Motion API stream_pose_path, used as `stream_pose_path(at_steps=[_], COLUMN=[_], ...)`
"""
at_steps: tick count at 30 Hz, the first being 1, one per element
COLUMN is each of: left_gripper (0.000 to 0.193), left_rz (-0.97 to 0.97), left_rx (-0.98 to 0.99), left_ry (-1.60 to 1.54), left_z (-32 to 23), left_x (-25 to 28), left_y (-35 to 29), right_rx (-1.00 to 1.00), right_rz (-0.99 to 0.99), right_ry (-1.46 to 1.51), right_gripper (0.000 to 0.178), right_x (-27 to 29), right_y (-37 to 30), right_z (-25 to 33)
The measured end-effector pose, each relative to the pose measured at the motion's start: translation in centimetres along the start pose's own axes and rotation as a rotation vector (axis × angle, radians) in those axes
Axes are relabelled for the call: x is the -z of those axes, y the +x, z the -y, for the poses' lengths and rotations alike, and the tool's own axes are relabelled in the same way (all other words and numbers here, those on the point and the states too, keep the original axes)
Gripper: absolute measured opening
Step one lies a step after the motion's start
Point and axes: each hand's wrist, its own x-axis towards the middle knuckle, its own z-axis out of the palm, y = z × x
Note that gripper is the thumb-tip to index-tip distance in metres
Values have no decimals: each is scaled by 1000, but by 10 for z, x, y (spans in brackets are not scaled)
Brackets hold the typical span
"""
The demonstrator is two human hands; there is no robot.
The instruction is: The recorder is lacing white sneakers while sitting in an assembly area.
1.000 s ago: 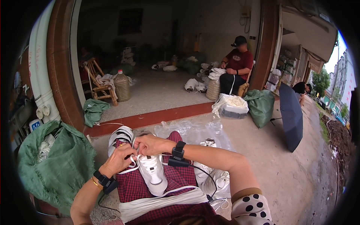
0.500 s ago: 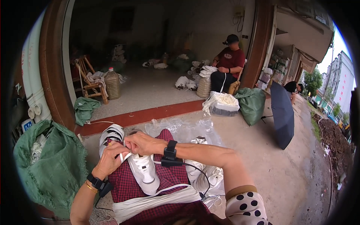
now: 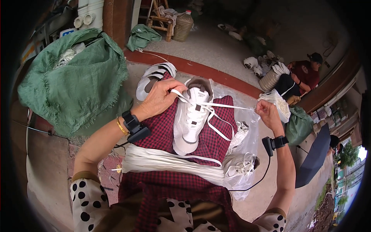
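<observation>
A white sneaker [image 3: 186,129] rests on my lap, toe toward me, on a red-and-black checked apron [image 3: 154,133]. My left hand [image 3: 164,94] pinches a flat white shoelace [image 3: 228,106] close to the shoe's collar. Off to the right, my right hand [image 3: 267,113] is closed on the lace's far end and holds it stretched across the tongue. A loose length of lace loops down over the sneaker's right side. Across my lap nearer to me lies a thick bundle of white laces [image 3: 170,164], one strand of it trailing to the right.
Other white shoes [image 3: 241,164] lie on clear plastic at right; more stand beyond my left knee. A green woven sack [image 3: 89,83] is at left. A seated co-worker [image 3: 305,75], a lace-filled tub [image 3: 275,101] and a dark umbrella [image 3: 315,158] are at right.
My hands, close together at the shoe's collar before, are now wide apart. The right hand has drawn the lace out to the right. The view has tilted down and turned.
</observation>
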Motion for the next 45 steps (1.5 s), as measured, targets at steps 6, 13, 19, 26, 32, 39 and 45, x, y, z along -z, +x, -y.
stream_pose_path(at_steps=[6,13,19,26,32,39,45], left_gripper=[14,12,40,20,12,13,14], left_rz=[-33,277,406,122,375,410,471], left_rx=[229,357,292,250,239,-102,-10], left_ry=[-58,-232,-356,52,13,470,422], left_z=[-5,-22,-5,-27,-51,-54,-44], left_x=[8,20,20,13,-6,-52,-50], left_y=[-8,0,3,12,33,52,50], right_rx=[-96,-99,-32,-24,146,203,305], right_rz=[55,27,-52,-113,306,499,373], right_ry=[60,57,28,7,372,294,417], right_gripper=[9,7,5,16,46,41,35], right_x=[-20,-41,-36,-45,-65,-74,-96], right_y=[-9,-5,1,8,44,66,67], right_z=[7,-6,-20,8,104,95,93])
